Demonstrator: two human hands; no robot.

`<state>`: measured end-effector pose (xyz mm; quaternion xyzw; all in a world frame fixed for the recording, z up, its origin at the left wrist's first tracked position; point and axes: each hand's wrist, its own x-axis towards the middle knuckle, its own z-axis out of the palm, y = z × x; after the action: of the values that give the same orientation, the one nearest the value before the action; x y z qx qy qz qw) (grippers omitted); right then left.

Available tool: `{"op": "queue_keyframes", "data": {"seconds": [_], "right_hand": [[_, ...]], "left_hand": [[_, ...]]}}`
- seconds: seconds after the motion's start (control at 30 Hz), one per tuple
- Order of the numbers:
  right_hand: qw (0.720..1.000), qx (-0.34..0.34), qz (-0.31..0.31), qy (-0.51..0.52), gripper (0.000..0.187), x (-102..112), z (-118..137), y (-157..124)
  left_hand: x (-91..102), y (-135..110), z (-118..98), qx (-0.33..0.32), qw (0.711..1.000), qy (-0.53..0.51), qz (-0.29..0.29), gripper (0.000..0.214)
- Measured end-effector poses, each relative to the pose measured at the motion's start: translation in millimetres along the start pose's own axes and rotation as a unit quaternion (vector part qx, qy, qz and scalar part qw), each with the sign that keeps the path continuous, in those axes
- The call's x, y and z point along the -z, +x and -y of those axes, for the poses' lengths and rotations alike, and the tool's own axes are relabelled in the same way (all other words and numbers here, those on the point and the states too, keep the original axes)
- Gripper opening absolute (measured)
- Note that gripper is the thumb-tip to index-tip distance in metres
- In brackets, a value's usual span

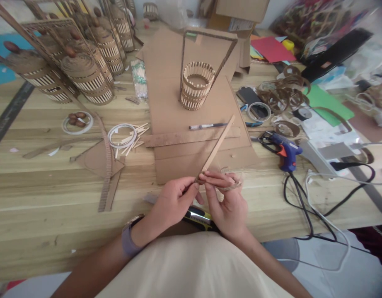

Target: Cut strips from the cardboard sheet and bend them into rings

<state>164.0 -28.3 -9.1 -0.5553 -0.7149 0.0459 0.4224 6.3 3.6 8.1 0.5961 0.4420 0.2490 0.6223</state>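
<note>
Pale cloth (194, 269) covers the person's front at the near edge of a wood-grained worktop (32, 223). Just beyond it is a yellow-and-black utility knife (199, 217) (partly hidden by the hands). Above that, the left hand (175, 200) and right hand (228, 207) pinch a narrow cardboard strip (218, 145) in their fingers, its free end slanting over a flat cardboard sheet (166, 82). Rightward lies a blue glue gun (286, 151). Farther off, a slatted basket (194, 99) stands on the sheet; lidded slatted containers (94, 87) crowd the left, before a pale wall (273, 14).
</note>
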Motion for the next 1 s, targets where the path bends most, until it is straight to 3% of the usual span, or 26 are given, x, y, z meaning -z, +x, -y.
{"op": "queue_keyframes", "data": {"seconds": [0.13,0.5,0.77,1.0], "right_hand": [[0.998,-0.046,-0.009,0.045,0.013,0.8,0.3,-0.8],[0.998,-0.047,-0.016,0.049,0.012,2.1,-3.8,-0.1],[0.98,-0.14,-0.01,0.139,0.01,3.4,-2.5,-2.6],[0.98,-0.144,0.014,0.138,0.01,7.5,-4.9,2.1]], "left_hand": [[1.2,0.5,2.5,-0.006,1.0,0.016,0.003,0.034],[4.2,-0.8,-2.7,-0.03,0.999,0.0,0.029,0.036],[7.0,-0.6,-2.9,-0.052,0.997,0.006,0.049,0.038],[6.3,1.0,-0.5,-0.04,0.998,0.013,0.048,0.041]]}}
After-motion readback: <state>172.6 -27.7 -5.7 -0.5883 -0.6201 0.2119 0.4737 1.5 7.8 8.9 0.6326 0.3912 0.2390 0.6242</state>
